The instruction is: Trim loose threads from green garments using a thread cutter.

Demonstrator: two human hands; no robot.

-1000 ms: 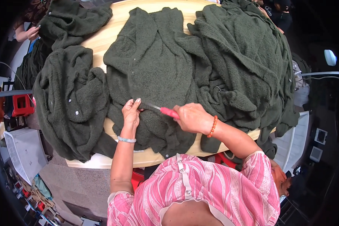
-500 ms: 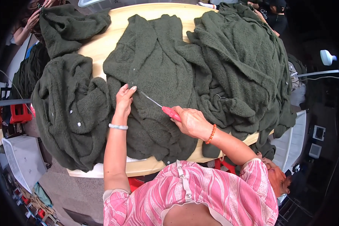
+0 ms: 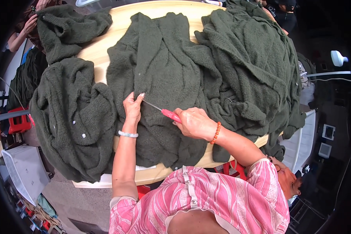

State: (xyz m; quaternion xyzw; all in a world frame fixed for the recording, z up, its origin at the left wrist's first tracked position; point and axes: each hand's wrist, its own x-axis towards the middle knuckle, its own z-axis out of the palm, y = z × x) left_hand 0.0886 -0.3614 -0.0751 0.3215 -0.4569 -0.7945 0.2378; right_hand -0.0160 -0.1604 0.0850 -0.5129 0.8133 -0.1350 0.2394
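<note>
A dark green knitted cardigan point(image 3: 167, 74) lies spread on the table in front of me. My left hand point(image 3: 132, 109) pinches its front edge between thumb and fingers. From the right, my right hand point(image 3: 195, 123) grips a tool with a red handle point(image 3: 170, 114) and a thin metal shaft. The shaft points left, and its tip meets the cloth at my left thumb; the tip's shape is too small to make out. A small pale button shows on the cardigan edge above my left hand.
A big heap of green knitwear point(image 3: 253, 66) covers the table's right side. Another green garment with shiny buttons point(image 3: 74, 121) lies left. The pale wooden table point(image 3: 124, 13) shows between them. At the far left, another person's hands point(image 3: 30, 24) hold a green garment. A person sits close at my right.
My left hand has shifted slightly down and right. My right hand has brought the tool left, its tip now against the cloth at my left thumb. The view has moved a little.
</note>
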